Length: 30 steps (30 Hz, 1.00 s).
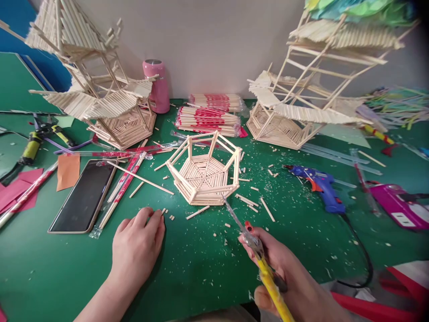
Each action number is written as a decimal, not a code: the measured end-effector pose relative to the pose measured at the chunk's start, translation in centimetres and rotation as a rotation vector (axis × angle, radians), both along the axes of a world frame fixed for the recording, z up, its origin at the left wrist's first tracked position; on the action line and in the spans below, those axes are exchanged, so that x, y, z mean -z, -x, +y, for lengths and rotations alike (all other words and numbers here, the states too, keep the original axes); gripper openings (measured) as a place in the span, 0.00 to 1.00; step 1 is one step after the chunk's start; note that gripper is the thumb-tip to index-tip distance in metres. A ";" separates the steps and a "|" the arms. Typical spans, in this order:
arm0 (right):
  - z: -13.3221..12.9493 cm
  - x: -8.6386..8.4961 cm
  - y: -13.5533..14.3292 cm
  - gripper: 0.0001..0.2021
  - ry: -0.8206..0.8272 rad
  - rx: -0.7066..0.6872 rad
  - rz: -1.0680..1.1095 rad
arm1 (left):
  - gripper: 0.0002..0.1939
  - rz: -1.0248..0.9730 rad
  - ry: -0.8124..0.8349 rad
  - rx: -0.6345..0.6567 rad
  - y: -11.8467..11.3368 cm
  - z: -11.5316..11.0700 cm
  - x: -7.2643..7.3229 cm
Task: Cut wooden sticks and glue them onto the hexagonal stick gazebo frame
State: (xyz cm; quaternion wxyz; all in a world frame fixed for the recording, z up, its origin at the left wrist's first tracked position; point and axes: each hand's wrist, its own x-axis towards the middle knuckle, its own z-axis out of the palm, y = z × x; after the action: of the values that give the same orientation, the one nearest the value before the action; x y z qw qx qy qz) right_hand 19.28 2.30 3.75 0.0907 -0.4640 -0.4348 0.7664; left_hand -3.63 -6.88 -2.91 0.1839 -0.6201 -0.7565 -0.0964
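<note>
My left hand (138, 248) rests on the green table, fingers curled and pressed together, beside some tiny cut stick pieces (171, 217); whether it holds anything is hidden. My right hand (279, 264) is wrapped round a yellow-handled tool (273, 286) with a clear stick-like part at its front. That clear tip reaches up to the near rim of a small octagonal frame of wooden sticks (204, 174); whether they touch is unclear. The frame stands upright in the middle, with a floor of concentric sticks and an open top.
Stick towers stand at the back left (114, 103) and back right (311, 85). Bundled sticks (208, 120) and a pink bottle (157, 85) are behind. A phone (83, 197) lies left; a blue glue gun (318, 185) with its cord lies right.
</note>
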 end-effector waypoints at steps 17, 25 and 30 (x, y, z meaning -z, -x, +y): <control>0.5 0.9 -1.2 0.20 -0.230 -0.107 -0.084 | 0.16 0.004 0.026 -0.031 -0.3 0.6 -0.5; 0.4 1.3 -1.5 0.25 -0.250 -0.119 -0.097 | 0.15 0.010 0.025 -0.024 -0.3 0.6 -0.6; 0.1 0.9 -0.9 0.22 -0.217 -0.084 -0.121 | 0.14 0.007 0.012 -0.020 -0.4 0.6 -0.5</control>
State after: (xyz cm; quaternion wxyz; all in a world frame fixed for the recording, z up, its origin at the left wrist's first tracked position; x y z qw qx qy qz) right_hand 20.18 2.42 2.83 0.0820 -0.4781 -0.5391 0.6886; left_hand -3.24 -6.26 -2.45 0.1840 -0.6140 -0.7626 -0.0878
